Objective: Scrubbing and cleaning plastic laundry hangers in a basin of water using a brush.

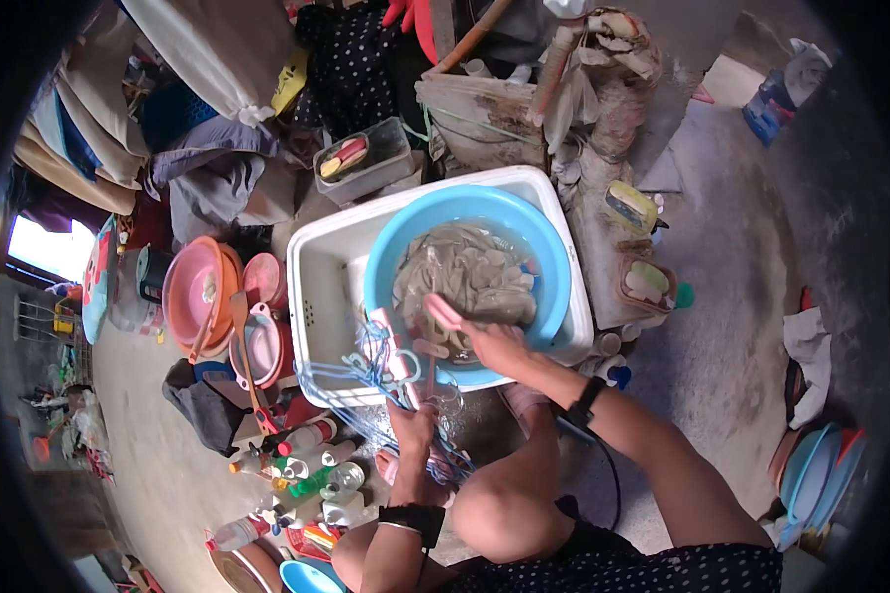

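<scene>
My left hand (412, 428) grips a bundle of pink plastic bars with blue cords and hooks (397, 363) by its lower end, beside the front left rim of a blue plastic basin (382, 222). Over the basin's front edge, my right hand (495, 348) is closed on a pink handled object (443, 311), perhaps a brush; its underside is hidden. Grey-beige wet cloth (467, 270) lies in water inside the basin. The basin stands in a white rectangular tub (308, 259), towards its right side. Blue cords hang over the tub's front left corner and down past my left hand.
Pink and orange basins (185, 289) and a wooden spatula (242, 333) are left of the tub. Several bottles (308, 437) crowd the floor at front left. A clear plastic box (371, 167) sits behind, and soap dishes (630, 207) stand on a ledge at right.
</scene>
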Motion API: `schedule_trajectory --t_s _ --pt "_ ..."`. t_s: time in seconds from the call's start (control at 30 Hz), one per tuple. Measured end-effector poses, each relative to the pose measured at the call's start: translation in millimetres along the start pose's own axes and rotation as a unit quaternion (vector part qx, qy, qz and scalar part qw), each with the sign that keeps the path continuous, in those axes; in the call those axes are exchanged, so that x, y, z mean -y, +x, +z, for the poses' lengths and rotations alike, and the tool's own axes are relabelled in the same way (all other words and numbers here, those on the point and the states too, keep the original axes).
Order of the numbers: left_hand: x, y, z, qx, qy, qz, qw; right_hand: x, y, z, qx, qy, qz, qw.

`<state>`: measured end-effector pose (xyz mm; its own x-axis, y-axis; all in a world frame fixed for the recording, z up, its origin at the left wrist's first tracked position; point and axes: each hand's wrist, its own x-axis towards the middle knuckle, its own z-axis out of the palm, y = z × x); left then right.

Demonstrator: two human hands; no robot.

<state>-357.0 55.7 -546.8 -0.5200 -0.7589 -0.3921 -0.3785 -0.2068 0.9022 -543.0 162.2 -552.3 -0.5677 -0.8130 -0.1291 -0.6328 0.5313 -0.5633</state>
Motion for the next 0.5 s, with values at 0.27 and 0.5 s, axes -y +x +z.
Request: schedule_trajectory --t_s 0.27,0.5 --pt "-12 3 -11 -0.041 -0.071 -0.036 0.996 53 -53 -15 0.018 0.0 -0.112 0.994" --pt "-3 11 -26 -0.106 -0.083 0.007 0.991 52 -37 -18 0.07 0.188 -0.032 0.979"
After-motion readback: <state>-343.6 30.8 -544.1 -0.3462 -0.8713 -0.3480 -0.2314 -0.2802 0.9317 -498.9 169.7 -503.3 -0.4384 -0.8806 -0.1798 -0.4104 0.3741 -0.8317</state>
